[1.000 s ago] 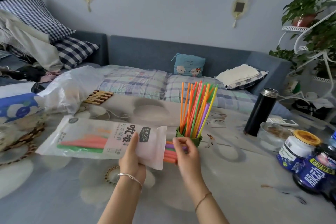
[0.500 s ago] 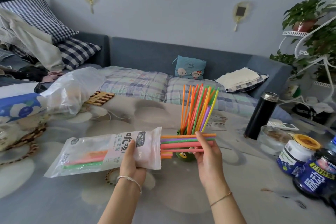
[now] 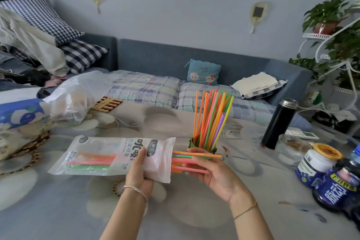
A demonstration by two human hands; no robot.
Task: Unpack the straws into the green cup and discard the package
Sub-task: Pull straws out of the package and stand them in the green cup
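Step in hand: drawing another bunch of straws (image 3: pixel 194 159) from the package (image 3: pixel 116 155). Left hand (image 3: pixel 141 171) clamped on the package near its open end; right hand (image 3: pixel 212 171) closed around the protruding straws. Green cup (image 3: pixel 192 143), mid-table, already holds many upright. Next: pull clear, tip upright, lower into the cup.

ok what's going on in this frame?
A person is emptying a straw package into the green cup. The left hand grips the package near its open end; the right hand holds a few straws sticking out of that opening. Many straws already stand upright in the cup, and several remain inside the package.
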